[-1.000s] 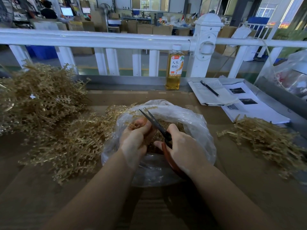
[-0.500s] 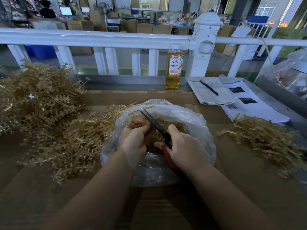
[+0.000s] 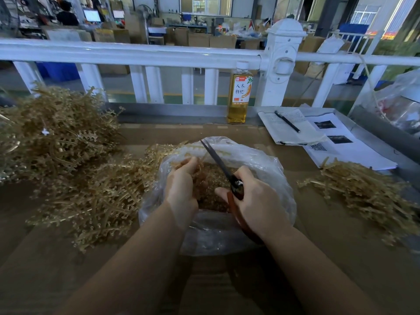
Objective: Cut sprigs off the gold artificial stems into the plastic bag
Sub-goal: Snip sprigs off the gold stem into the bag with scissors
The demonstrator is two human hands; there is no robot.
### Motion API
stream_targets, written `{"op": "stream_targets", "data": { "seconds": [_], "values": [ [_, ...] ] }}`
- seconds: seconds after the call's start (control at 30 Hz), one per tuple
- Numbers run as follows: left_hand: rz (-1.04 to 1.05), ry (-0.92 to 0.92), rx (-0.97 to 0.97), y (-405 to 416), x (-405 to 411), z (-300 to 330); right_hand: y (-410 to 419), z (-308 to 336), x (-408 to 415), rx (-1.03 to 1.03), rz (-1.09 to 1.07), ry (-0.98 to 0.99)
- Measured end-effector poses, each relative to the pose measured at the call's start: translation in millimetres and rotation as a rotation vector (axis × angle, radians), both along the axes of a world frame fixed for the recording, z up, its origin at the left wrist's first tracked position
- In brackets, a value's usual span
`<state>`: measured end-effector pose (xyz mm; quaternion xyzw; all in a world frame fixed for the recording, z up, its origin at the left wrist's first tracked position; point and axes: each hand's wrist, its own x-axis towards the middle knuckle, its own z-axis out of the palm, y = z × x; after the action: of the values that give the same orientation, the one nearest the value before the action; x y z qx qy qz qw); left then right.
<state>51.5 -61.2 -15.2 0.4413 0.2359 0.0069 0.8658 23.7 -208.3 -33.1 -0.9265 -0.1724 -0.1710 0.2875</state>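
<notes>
**Gold stems: two hands working over the bag mouth**

Gold artificial stems point(image 3: 75, 160) lie in a big tangled heap on the left of the table point(image 3: 341, 258), spilling up to the left edge of the plastic bag point(image 3: 279, 178). I count two heaps: this one, and a smaller pile of gold stems point(image 3: 368, 196) on the right, well apart from the bag.

One plastic bag, clear, sits open at table centre, with cut sprigs point(image 3: 211, 185) filling its bottom.

My left hand point(image 3: 180, 189) is over the bag mouth, fingers curled round a gold stem piece point(image 3: 181, 163) near the far rim; how much of it is left I cannot tell. My right hand point(image 3: 256, 201) grips the red handles of one pair of scissors point(image 3: 218, 160). The blades point up and away toward the left fingertips; from this view I read them as nearly closed.

Surroundings, far edge of table:
- one bottle point(image 3: 239, 96) of amber drink, upright, white cap, against the white railing point(image 3: 136, 53)
- one notebook point(image 3: 288, 128), open, with one pen point(image 3: 287, 121) lying on it
- printed sheets point(image 3: 345, 148) just right of the notebook, partly under it

Both forearms cover the bag's near rim.
</notes>
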Motion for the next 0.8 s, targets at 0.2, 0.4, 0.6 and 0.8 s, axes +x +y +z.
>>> {"op": "stream_targets", "data": {
  "seconds": [0.2, 0.4, 0.6, 0.8],
  "values": [
    [-0.003, -0.051, 0.108, -1.1, -3.2, -2.5, 0.9, 2.3, 3.3, 0.026, 0.04, 0.022],
    [-0.096, -0.11, 0.0, 3.2, -4.5, -2.8, -0.5, 1.5, 7.3, 0.013, 0.052, 0.131],
    [-0.12, -0.069, -0.01, 6.3, 1.7, -5.4, -0.2, 5.2, 4.5, -0.013, 0.07, 0.174],
    [-0.133, -0.091, -0.056, 6.0, 2.1, -10.6, 0.6, 8.6, -0.7, -0.027, 0.085, 0.185]
  ]
}}
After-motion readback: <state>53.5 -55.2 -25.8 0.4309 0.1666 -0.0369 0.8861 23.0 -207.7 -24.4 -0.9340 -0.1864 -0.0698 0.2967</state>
